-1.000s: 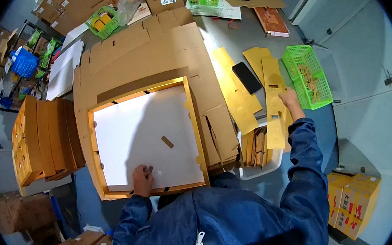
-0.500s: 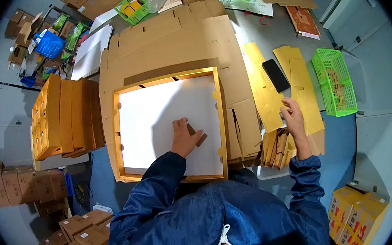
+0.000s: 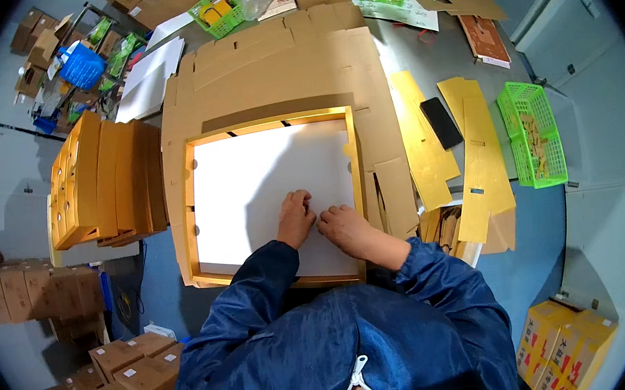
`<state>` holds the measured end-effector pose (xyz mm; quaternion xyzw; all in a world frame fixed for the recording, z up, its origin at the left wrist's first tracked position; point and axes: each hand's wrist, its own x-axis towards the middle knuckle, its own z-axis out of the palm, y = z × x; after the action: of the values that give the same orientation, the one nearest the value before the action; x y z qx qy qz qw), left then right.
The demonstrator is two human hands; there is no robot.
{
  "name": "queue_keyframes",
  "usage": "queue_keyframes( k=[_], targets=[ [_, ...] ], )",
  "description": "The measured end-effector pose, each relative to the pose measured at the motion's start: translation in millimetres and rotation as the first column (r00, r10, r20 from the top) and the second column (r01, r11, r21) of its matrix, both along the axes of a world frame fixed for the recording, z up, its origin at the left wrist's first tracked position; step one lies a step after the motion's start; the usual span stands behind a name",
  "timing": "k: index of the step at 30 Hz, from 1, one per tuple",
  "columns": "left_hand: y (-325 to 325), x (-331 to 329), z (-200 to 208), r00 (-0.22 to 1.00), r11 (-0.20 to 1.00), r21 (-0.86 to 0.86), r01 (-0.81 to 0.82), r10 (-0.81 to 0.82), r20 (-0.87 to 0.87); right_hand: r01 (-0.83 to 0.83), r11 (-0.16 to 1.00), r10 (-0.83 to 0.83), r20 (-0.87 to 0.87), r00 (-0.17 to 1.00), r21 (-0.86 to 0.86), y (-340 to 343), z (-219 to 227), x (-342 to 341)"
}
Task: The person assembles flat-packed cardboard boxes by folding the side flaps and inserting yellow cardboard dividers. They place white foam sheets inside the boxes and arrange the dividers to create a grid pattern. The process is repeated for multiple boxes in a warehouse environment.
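A shallow gold-walled box (image 3: 268, 124) with a white floor (image 3: 241, 194) lies in front of me on layered cardboard. Both hands are over its lower right part, close together with their fingertips almost meeting. My left hand (image 3: 296, 220) has its fingers curled in, and what they hold, if anything, is hidden. My right hand (image 3: 349, 230) reaches in across the right wall, its fingers bent and pressed together. Whatever is between them does not show either. Small notched tabs line the box's inner side walls.
Brown cardboard sheets (image 3: 278, 70) cover the table beneath the box. To the right lie gold cardboard pieces (image 3: 477, 149), a black phone (image 3: 441, 123) and a green basket (image 3: 520, 133) of small brown pieces. Gold boxes (image 3: 89, 182) are stacked at left.
My right hand has moved left from the gold cardboard into the box, beside my left hand. The small brown strip at my left hand is out of sight. A gold sheet at right has shifted nearer.
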<state>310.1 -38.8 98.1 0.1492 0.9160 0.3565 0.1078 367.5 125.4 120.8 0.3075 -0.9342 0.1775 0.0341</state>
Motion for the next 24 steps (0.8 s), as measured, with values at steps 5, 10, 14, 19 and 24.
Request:
queue_keyframes(
  k=[5,10,14,19,24],
  targets=[
    [-29.5,-2.9,-8.7,0.905,0.883,0.288,-0.370,0.274,0.325,0.004,0.980,-0.033,0.141,0.989,0.197,-12.0,-4.1,-14.9],
    [-53.7,0.7,-9.4,0.625,0.192,0.610,-0.769,0.021,0.780,0.284,0.940,-0.135,0.554,0.821,-0.191,-13.4,-13.9,-21.9],
    [-35.1,8.4,-4.0,0.613,0.001,0.615,-0.788,-0.076,0.786,0.817,0.311,0.310,0.864,0.396,-0.486,-21.2,11.7,-26.3],
    [30.0,37.7,66.0,0.869,0.442,0.760,-0.477,0.105,0.484,0.920,0.071,0.622,0.738,0.261,-0.385,-37.9,-7.8,-12.8],
    [67.2,55.8,111.3,0.983,0.665,0.724,0.183,-0.109,-0.148,0.890,-0.389,0.750,0.479,0.455,-0.236,-2.6,-0.3,-4.8]
  ],
)
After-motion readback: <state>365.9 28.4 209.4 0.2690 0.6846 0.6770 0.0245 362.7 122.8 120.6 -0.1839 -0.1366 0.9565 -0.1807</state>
